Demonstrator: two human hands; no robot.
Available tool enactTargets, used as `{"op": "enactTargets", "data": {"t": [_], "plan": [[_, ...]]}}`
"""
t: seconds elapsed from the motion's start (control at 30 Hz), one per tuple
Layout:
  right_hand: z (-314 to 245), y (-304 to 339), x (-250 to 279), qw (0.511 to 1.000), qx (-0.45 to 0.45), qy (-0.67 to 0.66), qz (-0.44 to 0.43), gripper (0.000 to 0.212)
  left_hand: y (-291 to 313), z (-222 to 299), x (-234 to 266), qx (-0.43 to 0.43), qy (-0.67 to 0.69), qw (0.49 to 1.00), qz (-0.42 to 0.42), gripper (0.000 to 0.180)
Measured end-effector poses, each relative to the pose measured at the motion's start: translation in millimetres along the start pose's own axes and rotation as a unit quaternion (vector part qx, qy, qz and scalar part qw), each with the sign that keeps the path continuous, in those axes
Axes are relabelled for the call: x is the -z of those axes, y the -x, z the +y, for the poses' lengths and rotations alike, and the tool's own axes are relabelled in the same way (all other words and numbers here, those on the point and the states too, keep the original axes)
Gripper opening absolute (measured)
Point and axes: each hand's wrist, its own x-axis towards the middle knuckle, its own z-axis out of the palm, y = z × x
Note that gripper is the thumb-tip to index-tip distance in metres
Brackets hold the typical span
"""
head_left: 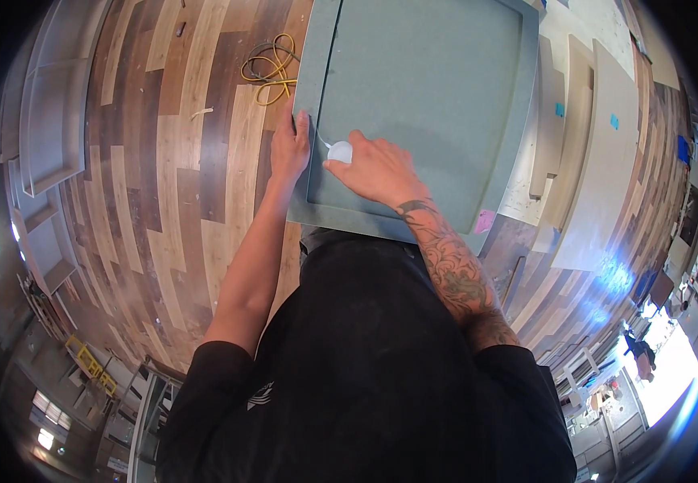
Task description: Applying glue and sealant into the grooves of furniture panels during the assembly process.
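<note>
A grey-green framed panel, like a cabinet door with a recessed middle, lies flat in front of me. My right hand is over its near left part, closed around a white round-ended bottle. The bottle's thin pointed tip is directed up and left, at the inner edge of the left frame strip. My left hand grips the panel's left outer edge, thumb toward the top face, its other fingers partly hidden along the side. A pink tag sits at the panel's near right corner.
A coiled yellow and dark cord lies on the wood-plank floor, left of the panel. Long pale boards with blue tape pieces stand on the right. Pale open shelving frames line the left. Another person is far off at lower right.
</note>
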Motion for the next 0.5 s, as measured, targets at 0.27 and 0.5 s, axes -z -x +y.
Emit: {"op": "enactTargets", "data": {"t": [0.27, 0.5], "plan": [[0.8, 0.3, -4.0, 1.000, 0.005, 0.001, 0.004, 0.059, -3.5, -5.6, -1.4, 0.002, -0.003, 1.000, 0.001, 0.056], [2.9, 1.8, -8.6, 1.000, 0.016, -0.003, 0.000, 0.059, -4.0, -3.4, -0.9, 0.016, -0.005, 1.000, -0.006, 0.057]]}}
